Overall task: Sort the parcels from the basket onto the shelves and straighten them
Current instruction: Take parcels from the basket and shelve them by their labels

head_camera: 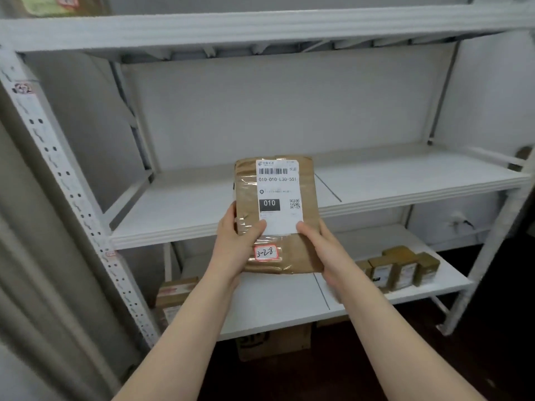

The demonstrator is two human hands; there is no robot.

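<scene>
Brown paper and clear tape wrap the parcel (278, 215), which I hold in the air with both hands in front of the middle shelf (179, 209). It touches no shelf. My left hand (234, 244) grasps its lower left edge with the thumb on the face. My right hand (324, 247) grasps the lower right edge the same way. The fingers of both are curled behind it, out of sight.

The parcel's face is turned to me. Its long axis runs from the bottom edge near my wrists up and away towards the shelf, leaning a little. The white label (278, 195) reads right way up, and below it a red-edged sticker (265, 252) says 3-28.

I judge that I am in the sorting step, reading the sticker to choose the shelf, and the parcel is not yet placed. The middle shelf's board looks bare where I can see it, while the lower shelf (289, 302) carries a row of small boxes (399, 267) on its right. The tags on the left post are too blurred for me to match to the sticker.

Next I need to pick the level and carry the parcel forward over its front lip. Then I set it down with the label outward and square it to the shelf edge.
</scene>
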